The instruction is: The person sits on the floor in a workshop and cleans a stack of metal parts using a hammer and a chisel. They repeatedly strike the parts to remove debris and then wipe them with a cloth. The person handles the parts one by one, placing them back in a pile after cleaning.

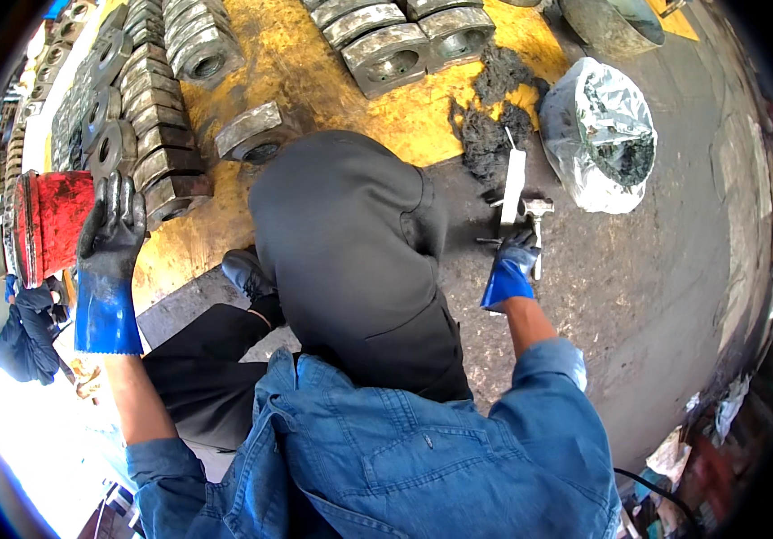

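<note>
My left hand [112,225], in a blue glove with a blackened palm, is raised beside a dirty red bucket [52,220]. Its fingers stretch upward with nothing in them; whether it touches the bucket I cannot tell. Low over the grey floor, my right hand [516,258] is gloved alike, its fingers curled among several tools. A hammer [537,208] with a metal head lies right beside it. Just beyond the fingertips is a long white flat piece [513,184] with a thin tip. What the curled fingers grip is hidden.
Thick metal blocks with round holes [386,61] stand in rows on a yellow, stained surface. One block [256,135] sits apart near my knee. Dark fibrous clumps [494,135] lie beside a plastic-lined container [615,135]. A metal drum [611,27] stands behind. Another person [27,332] is at far left.
</note>
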### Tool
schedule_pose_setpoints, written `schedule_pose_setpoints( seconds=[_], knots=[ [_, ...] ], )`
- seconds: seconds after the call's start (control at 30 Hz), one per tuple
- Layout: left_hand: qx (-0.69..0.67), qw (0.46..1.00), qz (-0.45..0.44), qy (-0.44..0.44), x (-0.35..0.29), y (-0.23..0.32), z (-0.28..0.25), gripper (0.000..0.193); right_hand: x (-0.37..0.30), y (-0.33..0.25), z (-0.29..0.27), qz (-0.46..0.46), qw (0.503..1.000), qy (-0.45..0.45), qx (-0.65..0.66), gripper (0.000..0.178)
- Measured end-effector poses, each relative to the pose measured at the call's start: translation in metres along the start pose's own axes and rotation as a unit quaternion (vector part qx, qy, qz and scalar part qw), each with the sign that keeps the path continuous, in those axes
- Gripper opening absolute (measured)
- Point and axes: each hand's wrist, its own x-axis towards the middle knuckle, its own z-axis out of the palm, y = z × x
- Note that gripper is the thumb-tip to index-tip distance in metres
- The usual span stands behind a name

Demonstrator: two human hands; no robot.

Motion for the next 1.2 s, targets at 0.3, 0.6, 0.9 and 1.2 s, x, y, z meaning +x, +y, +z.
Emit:
schedule_pose_setpoints(
  seconds=[0.3, 0.6, 0.9, 1.2],
  knots=[
    [0.001, 0.992, -0.100, -0.079, 0.006, -0.028, 0.011, 0.039, 0.047, 0.020, 0.032, -0.108, 0.990, 0.053, 0.072, 0.024],
    [-0.091, 0.978, -0.063, -0.178, -0.008, -0.023, 0.014, 0.005, 0.026, 0.082, -0.057, -0.241, 0.937, -0.009, 0.254, 0.018],
    [-0.112, 0.878, -0.036, -0.464, 0.015, 0.011, 0.008, 0.022, 0.117, 0.113, -0.250, -0.053, 0.508, -0.149, 0.847, 0.023],
    [-0.022, 0.930, 0.113, -0.348, -0.060, 0.055, -0.029, 0.015, 0.102, 0.187, -0.474, -0.403, 0.335, -0.250, 0.814, 0.062]
  ],
)
